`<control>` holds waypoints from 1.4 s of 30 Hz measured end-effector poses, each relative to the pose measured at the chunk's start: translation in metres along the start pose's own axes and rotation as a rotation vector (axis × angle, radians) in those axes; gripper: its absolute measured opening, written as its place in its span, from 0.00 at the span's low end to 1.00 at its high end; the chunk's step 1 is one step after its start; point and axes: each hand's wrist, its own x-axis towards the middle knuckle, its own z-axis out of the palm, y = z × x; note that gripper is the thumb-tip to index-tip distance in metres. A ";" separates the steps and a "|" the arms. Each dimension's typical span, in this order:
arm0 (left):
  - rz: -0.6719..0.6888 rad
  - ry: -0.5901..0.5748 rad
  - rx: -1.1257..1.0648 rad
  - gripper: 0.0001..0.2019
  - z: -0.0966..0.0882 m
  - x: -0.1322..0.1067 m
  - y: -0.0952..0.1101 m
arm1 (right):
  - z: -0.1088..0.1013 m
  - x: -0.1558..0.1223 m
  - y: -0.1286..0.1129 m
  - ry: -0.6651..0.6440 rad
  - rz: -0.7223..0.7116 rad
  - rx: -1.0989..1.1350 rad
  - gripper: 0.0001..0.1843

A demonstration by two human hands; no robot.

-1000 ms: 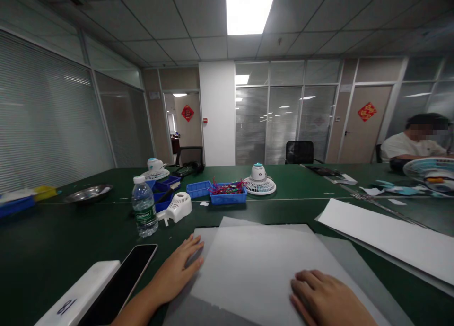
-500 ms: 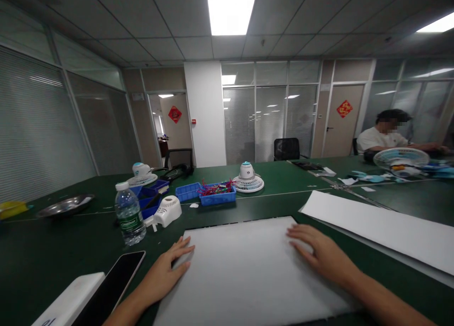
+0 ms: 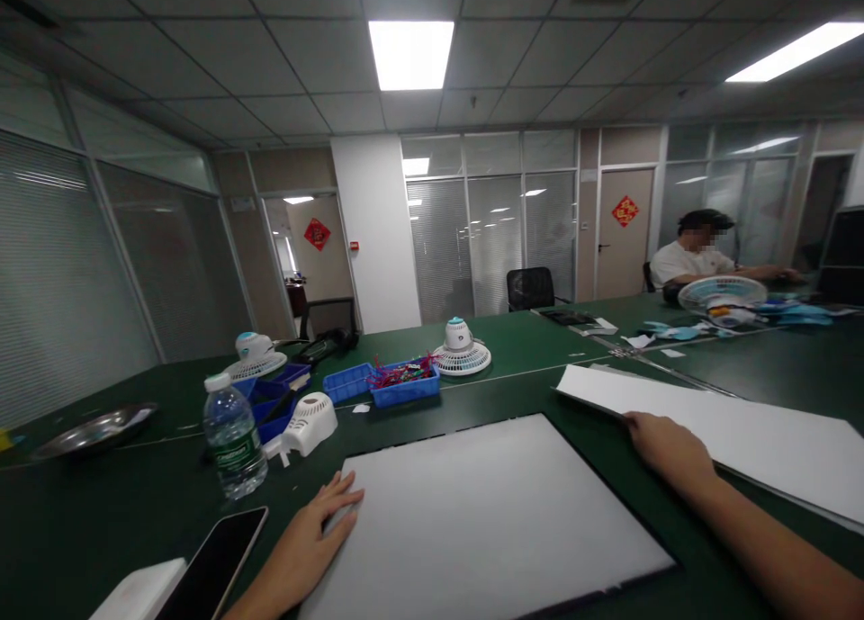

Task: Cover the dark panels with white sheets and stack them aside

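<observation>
A large white sheet [image 3: 486, 521] lies flat on the green table [image 3: 101, 503] in front of me. My left hand [image 3: 307, 539] rests open on its near left edge, fingers stretched flat. My right hand [image 3: 665, 444] reaches to the right and touches the near edge of a second stack of white sheets [image 3: 735, 431]; its fingers lie flat and hold nothing.
A water bottle [image 3: 231, 437], a dark phone [image 3: 212, 570] and a white box [image 3: 139, 597] lie at the left. Small white fans [image 3: 461, 348], blue bins [image 3: 378, 381] and a metal dish [image 3: 91, 431] stand behind. A person sits at the far right.
My right hand left the front sheet and moved right to the second stack. The view turned to the right. My left hand stayed on the sheet's left edge.
</observation>
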 end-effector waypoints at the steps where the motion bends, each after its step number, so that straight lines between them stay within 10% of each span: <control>1: 0.004 0.007 -0.007 0.22 0.000 0.000 0.000 | -0.005 -0.001 -0.003 0.013 0.002 -0.002 0.27; 9: -0.020 -0.012 -0.011 0.23 -0.001 -0.003 -0.005 | -0.052 -0.043 -0.086 0.170 -0.404 0.022 0.22; 17: -0.012 -0.007 -0.019 0.22 0.001 -0.003 -0.011 | -0.077 -0.142 -0.197 -0.040 -1.046 0.244 0.11; 21: -0.008 -0.002 -0.034 0.23 0.002 -0.003 -0.012 | -0.088 -0.138 -0.184 0.010 -1.141 0.455 0.23; 29: -0.026 -0.018 -0.053 0.26 0.001 -0.004 -0.005 | -0.040 -0.080 -0.128 0.063 -0.621 0.277 0.21; 42: -0.041 0.030 -0.077 0.25 -0.001 -0.004 -0.008 | -0.055 -0.092 -0.142 -0.070 -0.768 0.354 0.22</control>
